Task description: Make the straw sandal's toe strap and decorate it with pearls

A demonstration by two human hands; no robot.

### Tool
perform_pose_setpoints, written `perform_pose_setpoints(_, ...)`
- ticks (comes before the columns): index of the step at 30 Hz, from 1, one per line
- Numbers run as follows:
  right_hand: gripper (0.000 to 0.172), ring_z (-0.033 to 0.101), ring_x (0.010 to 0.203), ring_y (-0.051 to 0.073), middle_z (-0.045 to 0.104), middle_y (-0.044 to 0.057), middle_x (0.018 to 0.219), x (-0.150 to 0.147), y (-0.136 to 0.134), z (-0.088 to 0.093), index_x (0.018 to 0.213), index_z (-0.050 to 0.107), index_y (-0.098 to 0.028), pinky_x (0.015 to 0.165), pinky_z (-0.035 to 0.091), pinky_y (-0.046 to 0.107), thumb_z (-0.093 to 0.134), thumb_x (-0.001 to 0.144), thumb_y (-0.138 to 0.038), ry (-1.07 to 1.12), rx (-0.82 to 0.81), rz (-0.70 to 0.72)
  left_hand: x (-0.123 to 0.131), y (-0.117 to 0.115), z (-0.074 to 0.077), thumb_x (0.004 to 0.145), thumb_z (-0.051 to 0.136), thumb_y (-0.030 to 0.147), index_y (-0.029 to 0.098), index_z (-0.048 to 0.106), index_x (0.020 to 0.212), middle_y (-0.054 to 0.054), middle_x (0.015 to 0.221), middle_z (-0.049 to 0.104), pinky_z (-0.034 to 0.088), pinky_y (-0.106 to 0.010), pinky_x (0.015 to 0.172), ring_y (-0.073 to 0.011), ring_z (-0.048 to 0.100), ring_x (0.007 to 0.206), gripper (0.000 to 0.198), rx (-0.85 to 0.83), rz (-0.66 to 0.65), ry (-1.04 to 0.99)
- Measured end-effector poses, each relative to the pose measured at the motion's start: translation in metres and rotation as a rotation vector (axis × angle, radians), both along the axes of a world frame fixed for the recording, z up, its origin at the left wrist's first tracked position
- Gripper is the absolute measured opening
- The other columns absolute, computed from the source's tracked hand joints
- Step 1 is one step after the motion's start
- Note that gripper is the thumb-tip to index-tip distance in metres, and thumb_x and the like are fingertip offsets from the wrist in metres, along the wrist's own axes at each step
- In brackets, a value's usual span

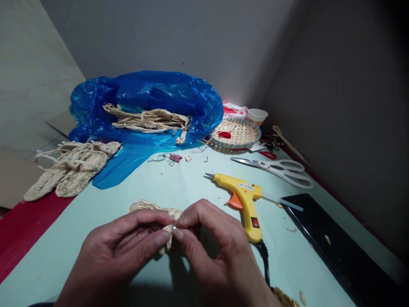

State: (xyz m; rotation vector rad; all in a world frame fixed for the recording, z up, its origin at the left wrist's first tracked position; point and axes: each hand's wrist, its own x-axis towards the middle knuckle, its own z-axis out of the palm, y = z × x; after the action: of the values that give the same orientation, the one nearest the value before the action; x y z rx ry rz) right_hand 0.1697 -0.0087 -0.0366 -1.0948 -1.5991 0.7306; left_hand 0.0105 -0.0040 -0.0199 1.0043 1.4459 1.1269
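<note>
A braided straw sandal (143, 205) is between my hands, low over the table's front middle and largely covered by my fingers. My left hand (128, 243) is closed, with thumb and fingers pinching a pale straw strip of it. Thumb and forefinger of my right hand (212, 238) press together from the other side, at a small shiny pearl bead (173, 228) on that strip. The two hands' fingertips nearly meet there. Right of my right hand lies a yellow glue gun (243, 194) with an orange trigger and a clear glue stick in its back.
Finished-looking straw sandals with pearls (81, 166) lie at left. Behind are a blue plastic bag (143, 89) with bundled straw (153, 120), a woven basket (238, 134) and a paper cup (257, 116). White-handled scissors (281, 170) and a black tablet-like slab (332, 238) lie at right.
</note>
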Motion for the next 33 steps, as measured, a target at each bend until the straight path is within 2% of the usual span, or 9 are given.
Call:
perform_pose_setpoints(3,0.019,0.064,0.073,0.012,0.065,-0.005,0.074,0.001,0.001,-0.002,0.081,0.061,-0.023,0.066,0.047,0.021,0.064,0.085,-0.004,-0.010,0.081,-0.016,0.000,0.000,0.001,0.059,0.090,0.029,0.034,0.085,0.066,0.007,0.075,0.084,0.063,-0.011,0.065,-0.0175,0.082,0.072,0.010,-0.001,0.004,0.023)
perform_pose_setpoints(7,0.017,0.066,0.077,0.012,0.067,-0.003,0.080,0.005,0.003,-0.004,0.087,0.062,-0.022,0.069,0.050,0.021,0.066,0.088,-0.005,-0.083,0.134,0.036,0.001,-0.001,0.001,0.060,0.089,0.029,0.032,0.084,0.066,0.006,0.074,0.083,0.063,-0.013,0.066,-0.0186,0.082,0.073,0.008,-0.018,-0.003,-0.001)
perform_pose_setpoints(12,0.014,0.065,0.082,0.014,0.068,0.000,0.085,0.012,0.003,0.000,0.094,0.063,-0.021,0.071,0.052,0.024,0.059,0.097,-0.008,-0.158,0.168,0.119,-0.001,0.004,-0.002,0.063,0.089,0.027,0.030,0.084,0.068,0.005,0.077,0.080,0.059,-0.011,0.060,-0.0136,0.075,0.066,0.008,0.018,-0.029,-0.034)
perform_pose_setpoints(16,0.021,0.066,0.094,0.014,0.069,0.001,0.098,0.016,0.002,0.004,0.112,0.062,-0.022,0.081,0.052,0.025,0.053,0.100,-0.008,-0.206,0.131,0.156,-0.006,0.007,-0.004,0.073,0.085,0.030,0.028,0.085,0.075,0.003,0.082,0.081,0.060,-0.013,0.070,-0.0168,0.075,0.080,0.002,0.073,-0.070,0.000)
perform_pose_setpoints(18,0.022,0.066,0.096,0.014,0.069,0.001,0.100,0.015,0.002,0.004,0.113,0.061,-0.022,0.082,0.052,0.025,0.052,0.100,-0.008,-0.234,0.126,0.138,-0.008,0.007,-0.004,0.079,0.082,0.033,0.029,0.085,0.082,0.002,0.087,0.083,0.060,-0.013,0.077,-0.0183,0.076,0.089,0.006,0.048,-0.096,-0.034)
perform_pose_setpoints(22,0.018,0.065,0.092,0.014,0.068,-0.001,0.097,0.011,0.001,0.003,0.109,0.059,-0.023,0.081,0.052,0.026,0.051,0.099,-0.009,-0.217,0.110,0.055,-0.009,0.004,-0.001,0.086,0.079,0.037,0.028,0.085,0.093,0.002,0.098,0.085,0.060,-0.012,0.081,-0.0183,0.078,0.095,0.013,-0.001,-0.108,-0.159)
perform_pose_setpoints(27,0.017,0.065,0.088,0.016,0.068,-0.001,0.094,0.007,0.000,0.005,0.107,0.060,-0.025,0.080,0.052,0.028,0.051,0.099,-0.013,-0.171,0.100,-0.029,-0.010,0.001,0.004,0.083,0.081,0.046,0.027,0.085,0.098,-0.002,0.103,0.086,0.062,-0.014,0.080,-0.0228,0.079,0.103,0.024,0.035,-0.100,-0.149)
perform_pose_setpoints(33,0.013,0.069,0.088,0.018,0.073,0.002,0.095,0.012,0.004,0.008,0.105,0.064,-0.026,0.080,0.055,0.029,0.052,0.102,-0.022,-0.134,0.089,-0.102,-0.011,-0.003,0.004,0.080,0.079,0.059,0.030,0.086,0.105,-0.003,0.130,0.080,0.059,-0.019,0.095,-0.0283,0.071,0.123,0.039,0.099,-0.117,-0.200)
